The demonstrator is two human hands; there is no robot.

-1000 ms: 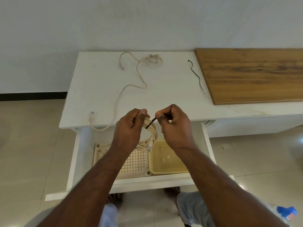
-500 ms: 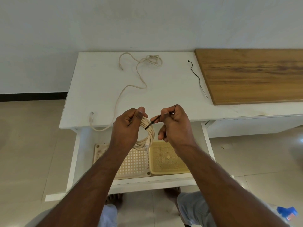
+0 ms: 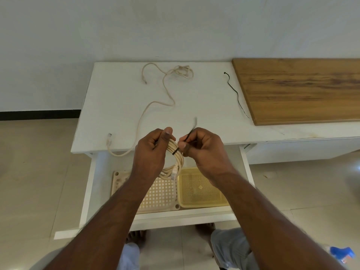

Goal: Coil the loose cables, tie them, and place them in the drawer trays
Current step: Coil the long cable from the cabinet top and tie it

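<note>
My left hand [image 3: 153, 151] grips a coiled beige cable [image 3: 176, 158] above the open drawer. A black tie [image 3: 175, 152] wraps around the coil's strands. My right hand [image 3: 202, 148] pinches the tie's free end, which sticks up blurred past my fingers. A second, loose beige cable [image 3: 153, 103] snakes across the white desk [image 3: 120, 90], its plug hanging near the front edge. Another black tie [image 3: 236, 94] lies on the desk by the wooden board. In the drawer sit a cream perforated tray [image 3: 161, 195] and a yellow mesh tray [image 3: 200, 190].
A wooden board [image 3: 298, 88] covers the desk's right part. The drawer front [image 3: 185, 217] stands out toward my legs. A blue-capped bottle [image 3: 343, 254] lies on the tiled floor at lower right.
My right hand pulled the tie's end up and to the right, so the tie now sits snug round the coil. The left hand kept holding the coil.
</note>
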